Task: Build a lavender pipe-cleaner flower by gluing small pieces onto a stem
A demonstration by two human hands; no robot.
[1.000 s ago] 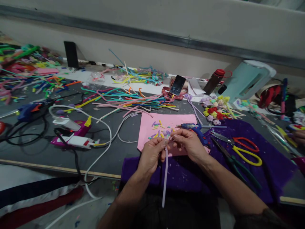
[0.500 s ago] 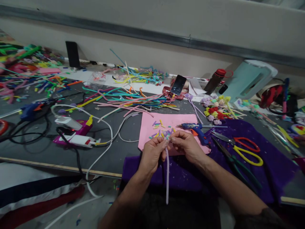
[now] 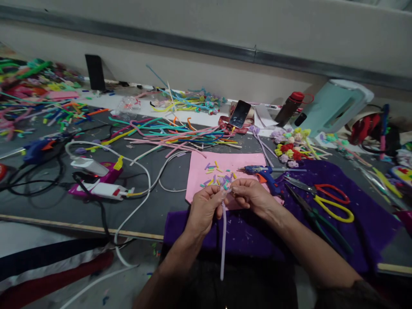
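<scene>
Lilac stem (image 3: pixel 223 244) is hanging from the person's hands above the desk's front edge, its lower end dangling past the cloth. The desk (image 3: pixel 169 204) is stretching across the view. Over its front edge, right of the middle, a purple cloth (image 3: pixel 363 206) is spreading. A bundle of coloured stems (image 3: pixel 193 135) is lying toward the desk's back edge, and a pink sheet (image 3: pixel 199 161) is lying nearer the front edge. Above this sheet's front edge, the left hand (image 3: pixel 205 209) is pinching the stem near its top between thumb and forefinger. The right hand (image 3: pixel 252 195) is holding its thumb and forefinger together just beside; what they are gripping is too small to tell. Pliers (image 3: pixel 310 213) and scissors (image 3: pixel 311 190) are lying on the cloth. A blue glue gun (image 3: pixel 267 176) is crossing the sheet's right edge, and tiny clippings (image 3: pixel 216 166) are scattering across its middle.
</scene>
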